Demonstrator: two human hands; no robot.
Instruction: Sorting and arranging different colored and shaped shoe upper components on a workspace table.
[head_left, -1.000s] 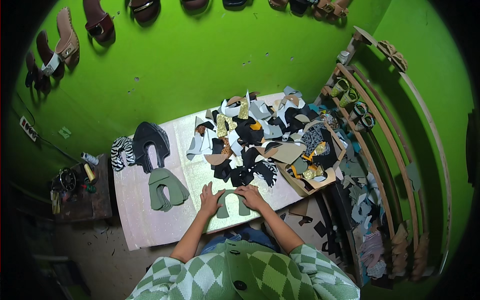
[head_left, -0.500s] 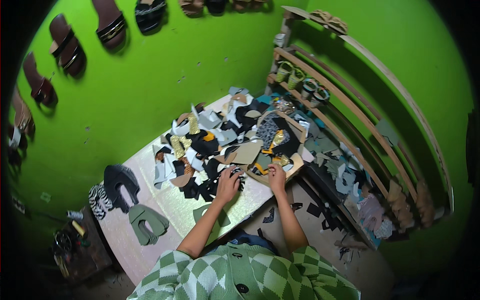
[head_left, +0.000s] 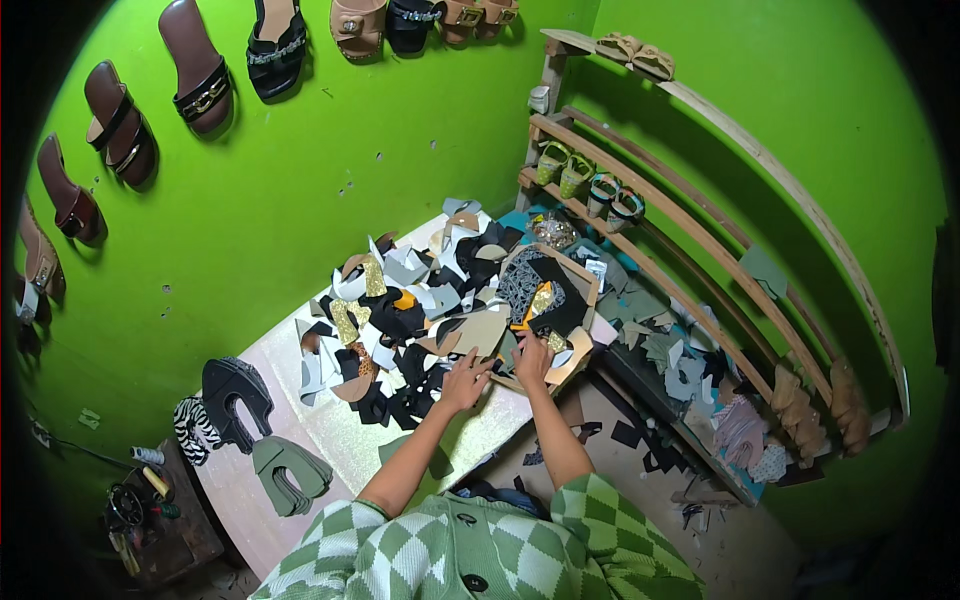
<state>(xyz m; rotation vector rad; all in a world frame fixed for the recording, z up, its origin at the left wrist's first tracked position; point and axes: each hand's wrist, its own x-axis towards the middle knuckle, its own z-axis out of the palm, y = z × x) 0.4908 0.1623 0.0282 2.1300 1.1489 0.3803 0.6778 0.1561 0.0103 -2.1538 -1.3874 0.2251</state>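
Observation:
A heap of cut shoe-material scraps (head_left: 405, 268) in black, white, tan, grey and glittery gold covers the far part of the table. At its right side stands a shallow wooden tray (head_left: 592, 290) holding more pieces. My left hand (head_left: 465, 383) lies with fingers stretched out by the tray's near left edge, beside a large grey-beige piece (head_left: 478, 335). Over the tray's near side, my right hand (head_left: 534, 360) has its fingers bent in among the scraps; what they pinch is too small to make out. Yellow-orange and gold pieces (head_left: 541, 300) lie just beyond it.
Stacked green U-shaped pieces (head_left: 290, 475), black ones (head_left: 236, 400) and a zebra-striped piece (head_left: 195, 430) lie at the table's left. A wooden rack (head_left: 690, 225) with sandals stands at right. Scraps litter the floor (head_left: 640, 440). Sandals (head_left: 200, 75) hang on the green wall.
My left hand has left the black scraps and moved right to the tray's edge. My right hand has shifted slightly left, among the tray's pieces. The whole view has shifted slightly.

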